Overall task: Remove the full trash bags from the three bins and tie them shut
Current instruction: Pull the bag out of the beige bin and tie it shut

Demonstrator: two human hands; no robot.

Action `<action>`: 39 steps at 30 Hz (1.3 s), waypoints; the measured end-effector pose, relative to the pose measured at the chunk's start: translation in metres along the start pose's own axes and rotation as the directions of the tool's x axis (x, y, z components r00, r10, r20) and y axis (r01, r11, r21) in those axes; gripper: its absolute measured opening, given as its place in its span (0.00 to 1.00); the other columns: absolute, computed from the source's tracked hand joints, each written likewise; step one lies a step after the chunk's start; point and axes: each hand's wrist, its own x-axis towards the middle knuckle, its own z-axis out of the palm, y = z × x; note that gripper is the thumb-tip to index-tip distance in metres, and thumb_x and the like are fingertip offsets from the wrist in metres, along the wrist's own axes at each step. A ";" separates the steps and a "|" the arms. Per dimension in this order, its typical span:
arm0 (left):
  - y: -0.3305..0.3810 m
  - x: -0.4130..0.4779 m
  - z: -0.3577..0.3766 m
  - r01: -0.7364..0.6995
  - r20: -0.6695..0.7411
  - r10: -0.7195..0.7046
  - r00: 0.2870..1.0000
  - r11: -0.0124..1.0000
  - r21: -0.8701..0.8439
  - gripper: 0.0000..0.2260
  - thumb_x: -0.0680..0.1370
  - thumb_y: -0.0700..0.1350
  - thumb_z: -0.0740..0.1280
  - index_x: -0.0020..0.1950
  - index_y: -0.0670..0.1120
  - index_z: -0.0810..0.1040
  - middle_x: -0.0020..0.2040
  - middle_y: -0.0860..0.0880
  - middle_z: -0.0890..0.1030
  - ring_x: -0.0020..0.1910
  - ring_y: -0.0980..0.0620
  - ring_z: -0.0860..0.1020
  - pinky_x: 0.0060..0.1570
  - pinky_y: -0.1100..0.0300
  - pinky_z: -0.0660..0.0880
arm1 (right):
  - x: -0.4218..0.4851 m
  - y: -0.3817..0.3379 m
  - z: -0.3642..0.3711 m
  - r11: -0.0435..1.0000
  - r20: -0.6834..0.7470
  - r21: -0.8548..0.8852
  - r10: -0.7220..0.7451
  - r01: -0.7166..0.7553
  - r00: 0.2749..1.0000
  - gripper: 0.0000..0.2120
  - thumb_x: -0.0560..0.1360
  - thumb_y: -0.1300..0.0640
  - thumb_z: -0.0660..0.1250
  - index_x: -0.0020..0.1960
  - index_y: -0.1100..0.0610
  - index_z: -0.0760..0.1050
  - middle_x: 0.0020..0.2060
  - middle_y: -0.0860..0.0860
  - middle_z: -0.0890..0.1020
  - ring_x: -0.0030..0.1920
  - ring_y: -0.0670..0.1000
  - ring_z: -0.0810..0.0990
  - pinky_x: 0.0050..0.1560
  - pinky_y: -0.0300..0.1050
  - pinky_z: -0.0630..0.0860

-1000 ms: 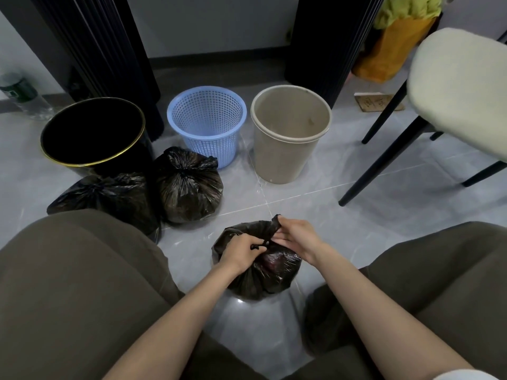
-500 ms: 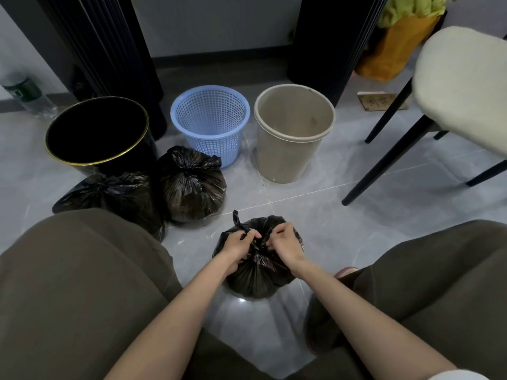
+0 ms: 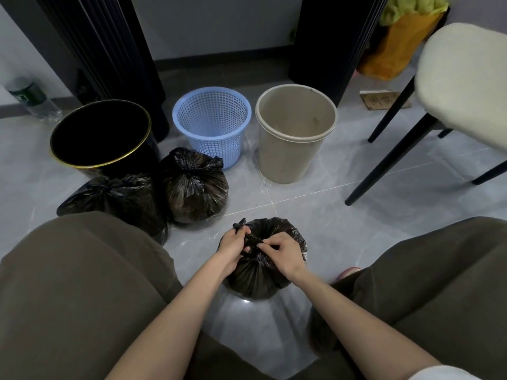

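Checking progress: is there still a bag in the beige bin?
No, the beige bin shows only its bare inside walls.

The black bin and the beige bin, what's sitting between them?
The blue mesh basket stands between the black bin and the beige bin, touching neither, as the head view shows.

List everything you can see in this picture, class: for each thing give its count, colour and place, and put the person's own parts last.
bins: 3, black, blue, beige, in a row on the floor
tied bags: 2, black, before the black and blue bins
third bag: 1, black, between the knees
chair: 1, cream seat, black legs, right
bottle: 1, clear, green label, far left
yellow bag: 1, far right
wooden piece: 1, brown, under the chair
left hand, right hand: gripping the third bag's neck
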 end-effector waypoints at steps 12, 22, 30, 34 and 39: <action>-0.004 -0.002 -0.003 -0.003 0.035 0.001 0.999 0.998 0.065 0.02 0.80 0.48 0.61 0.49 0.52 0.71 0.47 0.49 0.75 0.35 0.54 0.72 0.34 0.63 0.70 | -0.002 -0.008 -0.018 0.892 0.178 0.401 0.149 -0.210 0.973 0.09 0.75 0.59 0.68 0.44 0.64 0.83 0.34 0.48 0.82 0.32 0.39 0.75 0.35 0.27 0.71; 0.018 -0.016 0.024 0.022 0.143 -0.001 0.990 0.989 -0.147 0.09 0.81 0.34 0.54 0.45 0.44 0.68 0.32 0.48 0.63 0.21 0.57 0.65 0.33 0.62 0.64 | 0.000 -0.002 -0.004 0.981 0.214 -0.161 -0.074 0.110 0.974 0.23 0.74 0.60 0.63 0.22 0.50 0.64 0.22 0.48 0.63 0.29 0.47 0.62 0.31 0.40 0.60; 0.023 -0.008 0.026 0.061 0.152 -0.020 0.988 0.960 -0.275 0.12 0.82 0.34 0.52 0.43 0.43 0.72 0.33 0.48 0.64 0.20 0.58 0.63 0.42 0.60 0.72 | -0.003 -0.009 -0.005 0.972 0.410 -0.228 0.049 0.051 0.911 0.18 0.74 0.59 0.64 0.28 0.53 0.63 0.25 0.47 0.67 0.27 0.44 0.65 0.31 0.37 0.62; 0.022 -0.008 0.026 -0.028 0.167 0.041 0.985 0.996 -0.083 0.07 0.82 0.42 0.57 0.48 0.44 0.72 0.35 0.47 0.68 0.31 0.54 0.68 0.50 0.55 0.73 | -0.002 -0.008 -0.008 0.986 0.329 -0.166 0.056 -0.001 0.942 0.22 0.78 0.54 0.63 0.27 0.54 0.61 0.24 0.47 0.65 0.26 0.44 0.63 0.28 0.35 0.62; 0.008 0.000 0.004 -0.276 0.241 0.146 0.959 0.667 0.693 0.25 0.74 0.56 0.67 0.64 0.43 0.66 0.58 0.45 0.73 0.59 0.50 0.72 0.57 0.57 0.68 | 0.002 -0.012 -0.017 0.987 0.282 -0.058 0.162 -0.152 0.946 0.20 0.78 0.55 0.61 0.27 0.54 0.69 0.22 0.48 0.67 0.25 0.45 0.64 0.28 0.37 0.60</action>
